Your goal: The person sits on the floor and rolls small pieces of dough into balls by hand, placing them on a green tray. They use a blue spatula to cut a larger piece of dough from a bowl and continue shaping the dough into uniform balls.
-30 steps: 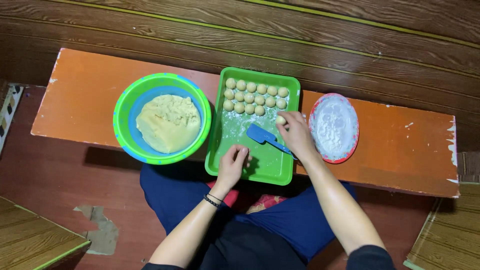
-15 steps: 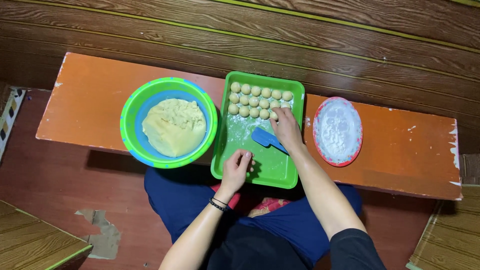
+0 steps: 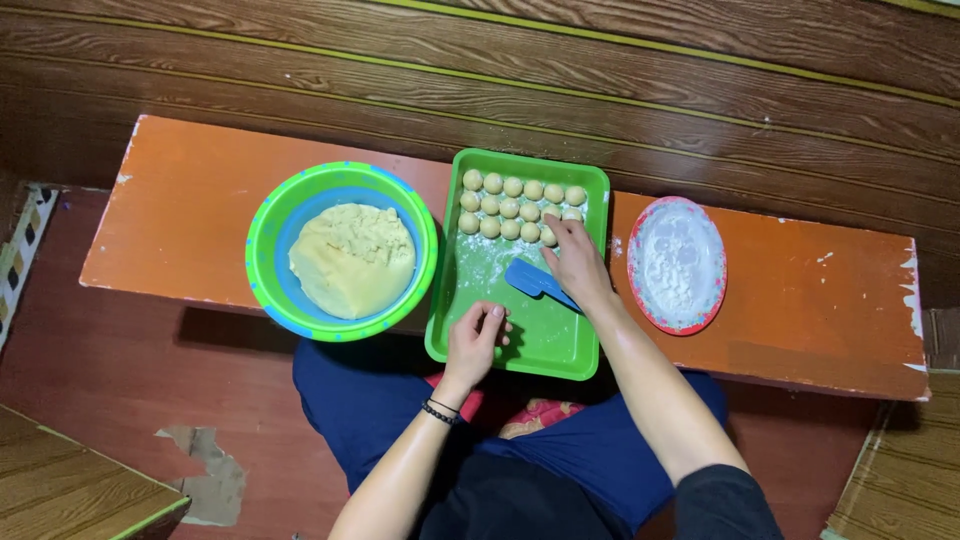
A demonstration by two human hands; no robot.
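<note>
Two hands work over a green tray point(image 3: 460, 330) on an orange bench point(image 3: 180, 220). The right hand point(image 3: 575, 262) pinches a dough ball point(image 3: 549, 237) at the far rows (a blue scraper point(image 3: 535, 282) lies beneath it). The left hand point(image 3: 476, 338), fingers curled loosely and holding nothing visible, rests at the tray's near edge.

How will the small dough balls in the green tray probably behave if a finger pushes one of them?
The dough balls look round, so one would probably roll on the green tray unless neighbours block it. They look soft, so a firm push may dent them. White powder on the tray floor suggests little sticking. The right hand touches the row's end.
</note>
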